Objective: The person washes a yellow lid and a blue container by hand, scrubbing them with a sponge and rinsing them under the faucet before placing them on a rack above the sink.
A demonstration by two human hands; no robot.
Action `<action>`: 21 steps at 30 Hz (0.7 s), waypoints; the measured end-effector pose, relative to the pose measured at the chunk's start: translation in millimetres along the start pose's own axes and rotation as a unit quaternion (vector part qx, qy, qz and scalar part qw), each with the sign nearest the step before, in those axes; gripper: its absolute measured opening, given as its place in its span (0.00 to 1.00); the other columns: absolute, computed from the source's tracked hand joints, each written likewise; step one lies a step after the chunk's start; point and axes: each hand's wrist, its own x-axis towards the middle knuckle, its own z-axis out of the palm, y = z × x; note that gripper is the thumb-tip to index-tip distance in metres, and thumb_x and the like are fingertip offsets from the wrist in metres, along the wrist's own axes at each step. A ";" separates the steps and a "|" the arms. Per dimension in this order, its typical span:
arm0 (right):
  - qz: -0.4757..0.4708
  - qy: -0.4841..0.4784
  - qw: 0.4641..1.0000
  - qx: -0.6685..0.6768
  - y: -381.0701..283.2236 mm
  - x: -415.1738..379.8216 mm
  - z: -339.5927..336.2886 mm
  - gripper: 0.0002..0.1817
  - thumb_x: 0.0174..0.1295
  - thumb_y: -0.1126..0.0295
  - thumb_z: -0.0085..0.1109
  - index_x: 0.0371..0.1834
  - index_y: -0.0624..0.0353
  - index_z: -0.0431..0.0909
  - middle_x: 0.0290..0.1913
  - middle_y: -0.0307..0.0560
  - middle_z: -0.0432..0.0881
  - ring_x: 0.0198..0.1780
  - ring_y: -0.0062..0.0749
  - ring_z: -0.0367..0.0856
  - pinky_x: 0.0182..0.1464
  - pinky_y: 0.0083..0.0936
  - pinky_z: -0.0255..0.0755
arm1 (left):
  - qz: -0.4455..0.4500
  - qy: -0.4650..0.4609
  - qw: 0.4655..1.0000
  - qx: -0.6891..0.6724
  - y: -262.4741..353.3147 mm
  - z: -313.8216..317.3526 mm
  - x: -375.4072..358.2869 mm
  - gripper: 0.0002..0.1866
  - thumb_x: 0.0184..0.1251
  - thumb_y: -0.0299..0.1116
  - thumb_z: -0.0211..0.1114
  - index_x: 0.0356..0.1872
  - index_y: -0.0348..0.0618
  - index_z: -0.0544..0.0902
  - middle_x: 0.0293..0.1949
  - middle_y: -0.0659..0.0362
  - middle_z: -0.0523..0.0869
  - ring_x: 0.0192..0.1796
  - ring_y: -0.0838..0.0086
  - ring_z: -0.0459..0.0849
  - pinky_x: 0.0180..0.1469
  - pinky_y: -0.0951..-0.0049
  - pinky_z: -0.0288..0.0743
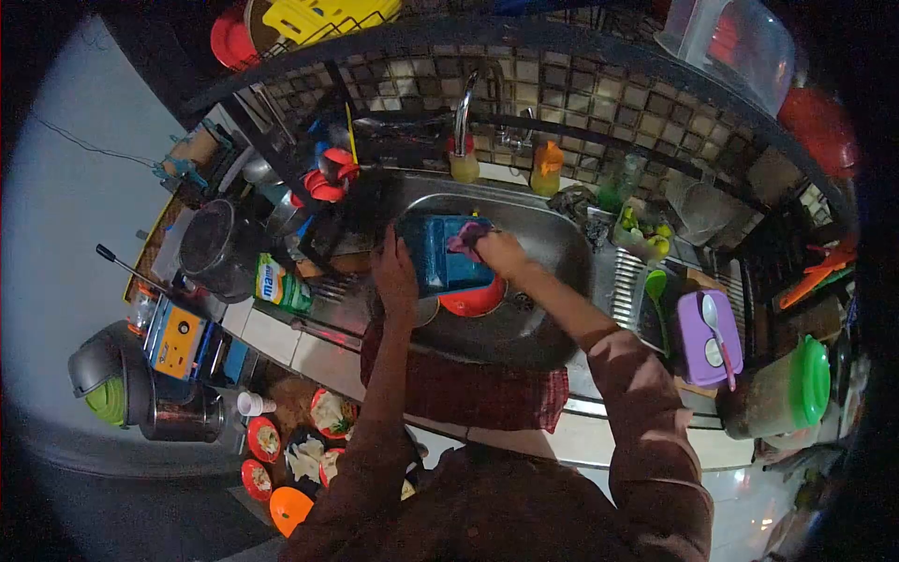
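A blue rectangular container (433,251) with a divider inside is held tilted over the sink (548,328). My left hand (396,273) grips its left edge. My right hand (499,251) is closed around a crumpled pinkish-purple scrubber or cloth (465,238), which is pressed to the container's right part. Below the container, a red bowl (474,301) lies in the sink, partly hidden. A chrome faucet (464,117) rises behind the basin.
Right of the sink are a green ladle (655,286) and a purple lid (698,323) with a spoon on it. A green detergent pouch (281,284) and a dark pot (213,245) stand left. A red checkered cloth (487,398) hangs along the front edge.
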 end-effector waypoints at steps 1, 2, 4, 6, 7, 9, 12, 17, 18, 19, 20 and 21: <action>0.000 0.000 1.000 -0.001 -4.7 -4.8 -0.5 0.10 0.42 0.77 0.50 0.31 0.62 0.74 0.28 0.57 0.77 0.31 0.49 0.78 0.33 0.39 0.72 | 0.033 0.034 0.999 -0.002 -3.6 2.0 3.6 0.19 0.64 0.36 0.43 0.55 0.46 0.65 0.43 0.37 0.70 0.43 0.48 0.70 0.45 0.59 0.64; 0.025 0.091 0.993 0.073 -10.2 -10.3 1.0 0.10 0.42 0.77 0.50 0.31 0.61 0.74 0.27 0.58 0.77 0.31 0.49 0.78 0.33 0.40 0.72 | 0.065 0.068 0.996 -0.004 -6.2 3.2 5.5 0.19 0.64 0.37 0.43 0.56 0.46 0.65 0.43 0.37 0.70 0.43 0.48 0.70 0.45 0.58 0.64; 0.049 0.180 0.972 0.145 -23.0 -21.7 8.1 0.10 0.42 0.77 0.50 0.31 0.61 0.74 0.26 0.59 0.77 0.31 0.50 0.78 0.32 0.41 0.72 | 0.033 0.070 0.997 -0.019 -2.2 -1.3 7.2 0.19 0.64 0.37 0.43 0.56 0.47 0.65 0.42 0.37 0.70 0.44 0.47 0.70 0.45 0.58 0.64; 0.099 0.009 0.993 0.070 -37.5 -27.5 19.5 0.09 0.46 0.74 0.48 0.31 0.63 0.73 0.30 0.58 0.77 0.31 0.47 0.78 0.32 0.40 0.73 | 0.005 0.068 0.997 -0.035 1.1 -1.5 7.3 0.19 0.64 0.36 0.43 0.56 0.47 0.65 0.42 0.37 0.70 0.44 0.47 0.69 0.45 0.58 0.64; 0.102 0.011 0.992 0.069 -39.6 -24.7 21.3 0.09 0.46 0.74 0.48 0.31 0.63 0.73 0.30 0.58 0.77 0.31 0.47 0.78 0.32 0.40 0.73 | 0.014 0.079 0.997 -0.023 3.4 0.6 7.2 0.19 0.64 0.36 0.43 0.56 0.46 0.65 0.42 0.37 0.70 0.44 0.47 0.70 0.45 0.59 0.64; 0.144 0.044 0.982 0.111 -43.3 -18.1 28.2 0.08 0.42 0.78 0.50 0.28 0.64 0.75 0.26 0.62 0.76 0.31 0.53 0.76 0.33 0.42 0.72 | 0.025 0.088 0.996 -0.013 3.3 9.1 5.2 0.19 0.64 0.36 0.43 0.55 0.45 0.65 0.41 0.37 0.71 0.44 0.47 0.70 0.44 0.59 0.65; 0.187 0.117 0.960 0.172 -35.6 4.9 24.4 0.06 0.43 0.76 0.51 0.24 0.65 0.75 0.29 0.61 0.76 0.32 0.54 0.76 0.35 0.40 0.71 | 0.033 0.091 0.994 -0.047 4.1 16.0 1.2 0.19 0.65 0.36 0.43 0.55 0.42 0.65 0.41 0.38 0.71 0.44 0.47 0.70 0.45 0.59 0.65; -0.047 0.034 0.972 0.229 -31.1 -2.5 12.6 0.08 0.41 0.76 0.53 0.26 0.66 0.76 0.30 0.58 0.77 0.36 0.53 0.76 0.38 0.38 0.71 | 0.017 0.094 0.994 -0.058 -6.7 6.7 10.7 0.18 0.65 0.36 0.42 0.54 0.41 0.66 0.43 0.42 0.73 0.44 0.50 0.72 0.45 0.61 0.65; -0.067 0.003 0.981 0.182 -31.4 -3.5 15.7 0.08 0.42 0.75 0.52 0.27 0.64 0.77 0.30 0.59 0.77 0.35 0.53 0.76 0.37 0.37 0.72 | 0.019 0.093 0.994 -0.058 -12.4 7.0 13.3 0.18 0.65 0.36 0.42 0.54 0.41 0.66 0.43 0.42 0.73 0.44 0.50 0.72 0.45 0.61 0.65; -0.065 0.004 0.981 0.183 -28.8 -3.6 16.1 0.08 0.42 0.75 0.52 0.27 0.64 0.77 0.30 0.59 0.77 0.35 0.53 0.76 0.37 0.37 0.72 | 0.049 0.105 0.993 -0.037 -18.3 7.4 14.3 0.18 0.65 0.36 0.42 0.53 0.40 0.66 0.43 0.42 0.74 0.45 0.50 0.72 0.45 0.61 0.65; -0.051 -0.044 0.992 0.106 -23.4 -3.5 16.6 0.08 0.42 0.75 0.52 0.27 0.63 0.76 0.30 0.59 0.77 0.35 0.53 0.76 0.36 0.37 0.72 | 0.078 0.118 0.990 -0.016 -18.0 6.1 13.2 0.18 0.65 0.35 0.42 0.53 0.39 0.66 0.43 0.42 0.74 0.45 0.51 0.72 0.45 0.61 0.66; -0.036 -0.092 0.995 0.029 -19.7 -3.7 17.8 0.08 0.43 0.74 0.51 0.27 0.63 0.76 0.30 0.60 0.77 0.34 0.54 0.76 0.36 0.37 0.72 | 0.077 0.118 0.990 -0.016 -17.2 5.5 9.4 0.18 0.65 0.35 0.42 0.53 0.39 0.66 0.43 0.42 0.74 0.45 0.51 0.72 0.45 0.61 0.66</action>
